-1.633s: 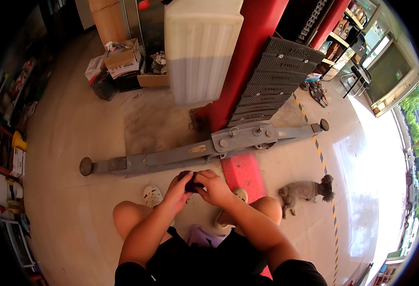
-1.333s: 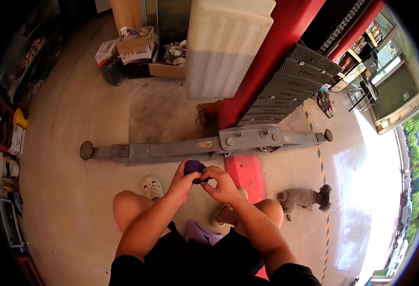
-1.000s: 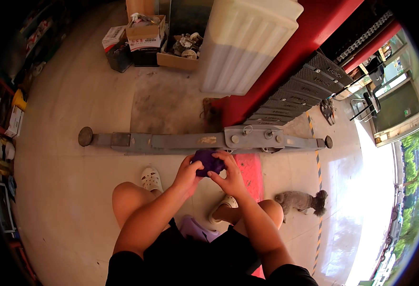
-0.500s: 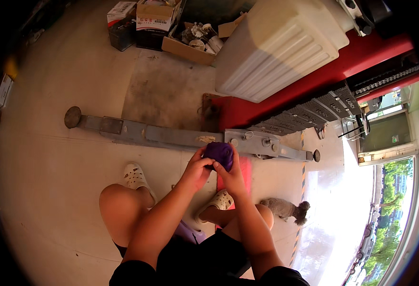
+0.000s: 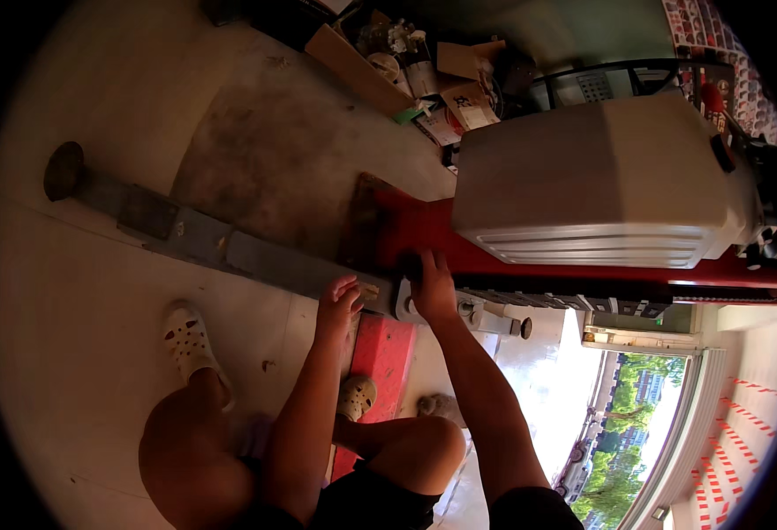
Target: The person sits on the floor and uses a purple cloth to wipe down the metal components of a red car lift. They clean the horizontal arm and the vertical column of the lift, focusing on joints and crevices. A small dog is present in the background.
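Observation:
Stretched forward, my right hand (image 5: 433,288) has its fingers curled round a small dark bundle (image 5: 411,265). In the shade it looks nearly black; it seems to be the purple cloth seen earlier. It sits against the red base (image 5: 433,223) of a vehicle lift. To the left, my left hand (image 5: 340,303) hovers by the grey steel lift arm (image 5: 278,265), fingers loosely bent and apart, nothing in them. Whether its fingertips touch the arm I cannot tell.
A large pale plastic cover (image 5: 583,177) stands at the right. Open cardboard boxes (image 5: 353,66) of cans and parts lie at the back. A red mat (image 5: 381,346) is under the lift arm, near my shoe (image 5: 357,397). A grey curly-haired dog (image 5: 441,406) is partly hidden behind my knee.
Both hands held the purple cloth bundle before; now my left hand is off it. My right hand has reached forward to the red base with the dark bundle. The view has swung right.

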A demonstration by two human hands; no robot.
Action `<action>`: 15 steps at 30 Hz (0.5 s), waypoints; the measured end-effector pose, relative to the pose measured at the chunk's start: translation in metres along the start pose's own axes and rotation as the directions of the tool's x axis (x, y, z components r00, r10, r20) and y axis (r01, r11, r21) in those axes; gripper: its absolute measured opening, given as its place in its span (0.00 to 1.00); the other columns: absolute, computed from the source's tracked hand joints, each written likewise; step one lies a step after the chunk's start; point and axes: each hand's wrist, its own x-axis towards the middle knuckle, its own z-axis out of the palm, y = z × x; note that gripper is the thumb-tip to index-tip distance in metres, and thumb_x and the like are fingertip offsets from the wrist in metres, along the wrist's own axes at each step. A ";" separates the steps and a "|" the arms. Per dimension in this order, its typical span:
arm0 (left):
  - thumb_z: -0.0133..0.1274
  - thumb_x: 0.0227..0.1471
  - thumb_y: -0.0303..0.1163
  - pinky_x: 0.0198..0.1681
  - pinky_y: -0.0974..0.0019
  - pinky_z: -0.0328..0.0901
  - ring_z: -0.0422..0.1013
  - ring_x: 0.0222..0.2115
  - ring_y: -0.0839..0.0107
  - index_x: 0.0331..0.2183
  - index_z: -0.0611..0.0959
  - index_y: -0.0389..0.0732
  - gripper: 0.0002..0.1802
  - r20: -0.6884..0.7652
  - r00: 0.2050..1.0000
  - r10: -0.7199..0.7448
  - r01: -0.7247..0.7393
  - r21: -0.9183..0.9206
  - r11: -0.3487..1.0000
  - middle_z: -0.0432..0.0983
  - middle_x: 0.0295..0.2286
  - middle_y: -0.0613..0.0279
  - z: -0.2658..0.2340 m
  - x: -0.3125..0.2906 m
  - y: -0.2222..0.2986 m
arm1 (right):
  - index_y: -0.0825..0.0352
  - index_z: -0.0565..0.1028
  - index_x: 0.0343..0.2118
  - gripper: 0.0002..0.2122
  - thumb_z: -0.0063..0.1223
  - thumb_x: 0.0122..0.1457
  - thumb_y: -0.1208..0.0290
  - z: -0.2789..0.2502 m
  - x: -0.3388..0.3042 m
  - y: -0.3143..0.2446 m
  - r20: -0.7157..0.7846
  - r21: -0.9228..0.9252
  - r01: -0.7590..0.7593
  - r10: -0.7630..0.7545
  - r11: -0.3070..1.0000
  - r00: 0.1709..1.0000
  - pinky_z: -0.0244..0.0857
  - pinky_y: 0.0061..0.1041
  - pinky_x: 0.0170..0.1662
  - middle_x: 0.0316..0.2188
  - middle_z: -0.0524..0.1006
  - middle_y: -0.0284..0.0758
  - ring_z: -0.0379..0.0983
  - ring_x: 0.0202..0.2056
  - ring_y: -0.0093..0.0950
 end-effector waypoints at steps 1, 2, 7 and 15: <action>0.55 0.56 0.36 0.46 0.64 0.66 0.70 0.44 0.73 0.50 0.77 0.44 0.19 -0.050 0.998 0.030 -0.034 -0.068 0.997 0.74 0.44 0.65 -0.007 0.005 0.004 | 0.59 0.69 0.53 0.29 0.56 0.44 0.84 0.008 0.020 0.016 0.038 -0.203 0.060 -0.053 0.977 0.998 0.69 0.45 0.46 0.49 0.72 0.46 0.72 0.42 0.50; 0.53 0.58 0.36 0.45 0.65 0.66 0.70 0.43 0.73 0.49 0.78 0.44 0.17 -0.076 0.997 0.021 -0.029 -0.113 0.993 0.75 0.43 0.65 -0.014 0.004 0.011 | 0.60 0.70 0.52 0.26 0.56 0.46 0.80 0.009 0.040 0.025 0.010 -0.347 0.167 -0.175 0.923 0.985 0.69 0.43 0.47 0.49 0.71 0.45 0.72 0.43 0.48; 0.53 0.59 0.39 0.45 0.64 0.66 0.72 0.41 0.74 0.49 0.78 0.47 0.17 -0.130 0.990 0.052 -0.066 -0.106 0.992 0.77 0.42 0.67 -0.045 0.005 0.026 | 0.66 0.72 0.47 0.18 0.51 0.51 0.72 0.038 0.114 0.064 -0.028 -0.741 0.257 -0.411 0.620 0.911 0.69 0.36 0.43 0.49 0.72 0.44 0.71 0.43 0.41; 0.51 0.61 0.39 0.44 0.65 0.65 0.72 0.41 0.73 0.49 0.77 0.45 0.17 -0.073 0.997 -0.012 0.009 -0.042 0.999 0.76 0.42 0.65 -0.052 0.006 0.026 | 0.66 0.74 0.41 0.11 0.48 0.55 0.71 0.165 0.135 0.102 0.127 -0.768 0.226 -0.203 0.599 0.971 0.67 0.31 0.35 0.38 0.76 0.43 0.71 0.36 0.34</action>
